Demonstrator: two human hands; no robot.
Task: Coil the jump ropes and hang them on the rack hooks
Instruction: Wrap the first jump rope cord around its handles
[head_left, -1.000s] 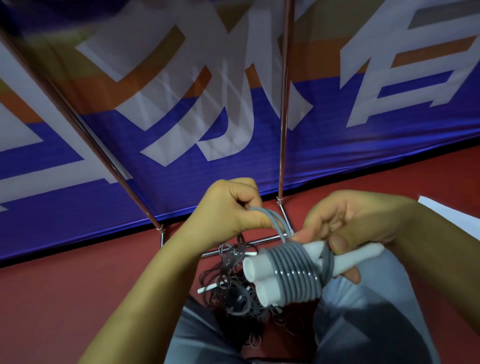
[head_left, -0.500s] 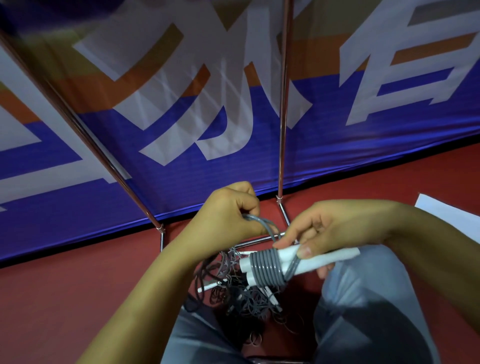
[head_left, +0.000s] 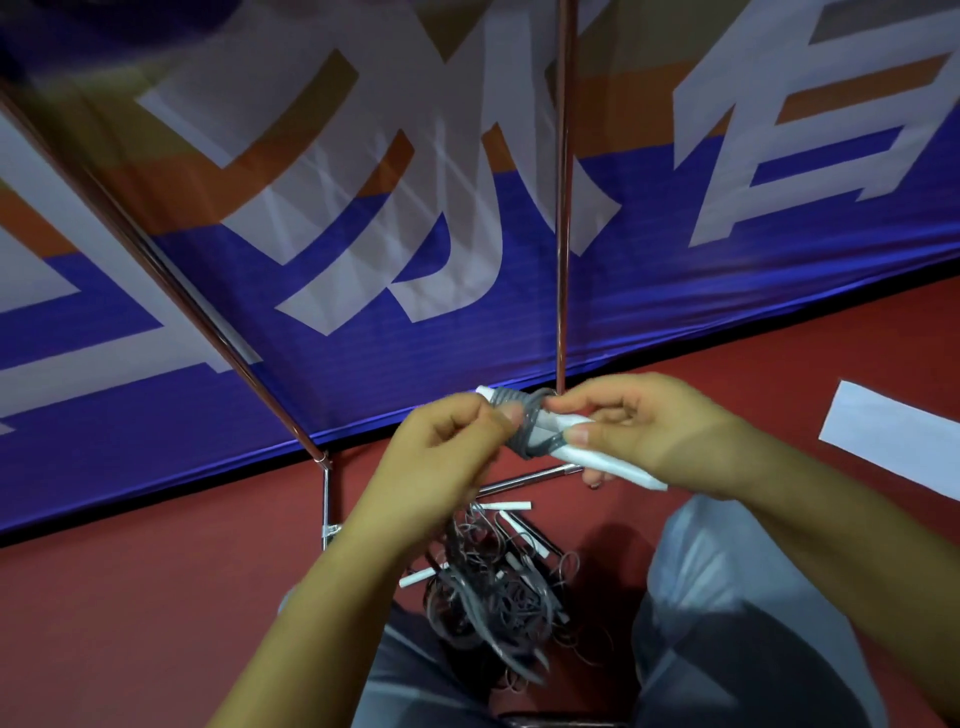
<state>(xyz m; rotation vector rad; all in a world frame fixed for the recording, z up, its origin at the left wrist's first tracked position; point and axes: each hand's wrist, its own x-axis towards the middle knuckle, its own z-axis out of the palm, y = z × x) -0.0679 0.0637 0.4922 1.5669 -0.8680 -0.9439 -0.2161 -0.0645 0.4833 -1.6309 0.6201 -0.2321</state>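
Jump rope, grey cord wound round paired white plastic handles (head_left: 535, 434): held above red floor (head_left: 156, 597). Right hand (head_left: 639, 431) grips handles; left hand (head_left: 447, 447) pinches cord. Tangled grey ropes (head_left: 498, 597) heaped below, beside chrome rack poles (head_left: 563, 208).

This looks like a sports hall or gym: a red sports floor (head_left: 156, 597) underfoot, a big blue, orange and white banner (head_left: 467, 260) with large lettering along the wall, a chrome rack frame (head_left: 563, 208) standing in front, and a tangle of jump ropes (head_left: 498, 597) heaped on the floor.
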